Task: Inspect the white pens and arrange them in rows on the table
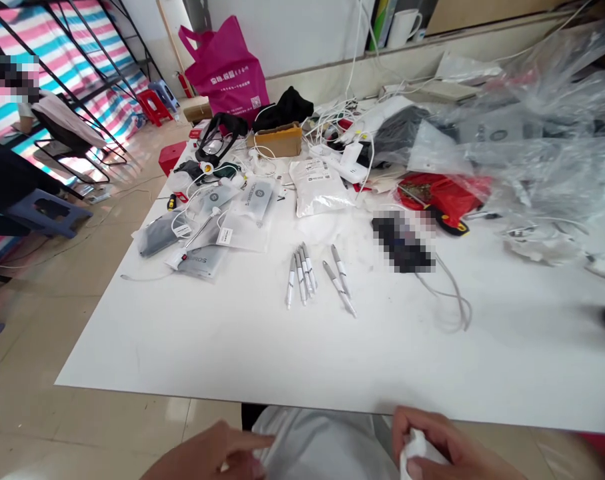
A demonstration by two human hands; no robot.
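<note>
At the bottom of the head view, below the table's front edge, my left hand (219,453) has its index finger stretched out to the right, the other fingers curled, and nothing visible in it. To the right, my right hand (439,443) is closed round a crumpled white piece (418,455) that looks like tissue. Several grey and white pens (303,273) lie side by side in a group on the white table (207,353). Two more pens (339,283) lie apart, just right of that group.
Grey packages in clear bags (252,207) and cables lie at the left back. A white packet (319,187), a brown box (277,141) and a pink bag (229,73) stand behind. Plastic wrap (542,147) covers the right back. A person sits far left.
</note>
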